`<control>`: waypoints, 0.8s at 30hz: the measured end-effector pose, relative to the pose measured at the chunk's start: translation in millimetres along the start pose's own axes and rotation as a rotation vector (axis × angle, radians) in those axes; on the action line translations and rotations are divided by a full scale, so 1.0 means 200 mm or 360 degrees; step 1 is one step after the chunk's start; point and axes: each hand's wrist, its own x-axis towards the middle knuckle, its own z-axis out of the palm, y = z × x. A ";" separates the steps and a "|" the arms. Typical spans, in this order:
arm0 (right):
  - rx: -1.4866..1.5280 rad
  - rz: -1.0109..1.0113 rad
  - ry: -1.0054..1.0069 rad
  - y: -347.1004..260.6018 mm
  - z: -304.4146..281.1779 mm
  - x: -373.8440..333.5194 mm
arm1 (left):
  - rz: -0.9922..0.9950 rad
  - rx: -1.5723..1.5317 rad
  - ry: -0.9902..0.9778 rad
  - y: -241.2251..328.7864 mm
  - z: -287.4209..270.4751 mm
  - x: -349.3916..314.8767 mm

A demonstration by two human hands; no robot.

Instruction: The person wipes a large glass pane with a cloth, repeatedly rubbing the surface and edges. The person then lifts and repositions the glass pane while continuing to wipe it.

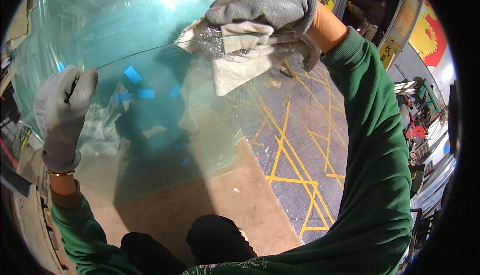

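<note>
A large greenish glass sheet point(130, 30) fills the upper left and middle, its thin dark edge running between my two hands. My left hand point(65, 112), in a grey work glove, has its fingers curled at the left end of that edge and appears to grip it; the fingertips are partly hidden. In the same kind of glove, my right hand point(260, 7) is closed over a whitish cloth point(235, 70) folded around the glass edge at upper middle. A bunched piece of clear, shiny plastic point(212, 40) shows among the cloth's folds.
Small blue tabs point(132, 75) are seen on or through the glass. Below lie a brown board point(250, 195) and dark flooring with yellow lines point(312, 182). Tools and red and green equipment point(417, 125) crowd the right side. A person stands in the dark doorway point(375, 5).
</note>
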 end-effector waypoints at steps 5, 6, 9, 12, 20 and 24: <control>-0.0956 -0.0629 0.0135 -0.01 -0.04 0.06 | -0.0085 -0.0044 0.0048 0.00 0.02 0.00; -0.0668 -0.0557 0.0123 -0.03 -0.04 0.06 | -0.0126 -0.0152 0.0041 0.00 0.03 0.00; 0.0177 0.0285 -0.0026 -0.13 -0.02 0.04 | -0.0143 -0.0179 -0.0012 -0.01 0.03 0.01; 0.0035 0.0196 -0.0166 -0.21 0.02 0.06 | -0.0106 -0.0147 0.0016 -0.01 0.02 0.00; -0.0256 -0.0651 0.0124 -0.07 0.13 0.07 | -0.0243 -0.0198 -0.0098 -0.05 0.02 -0.04; -0.0549 -0.0166 -0.0031 -0.04 0.06 -0.05 | 0.0266 0.0082 -0.0004 -0.07 0.00 -0.04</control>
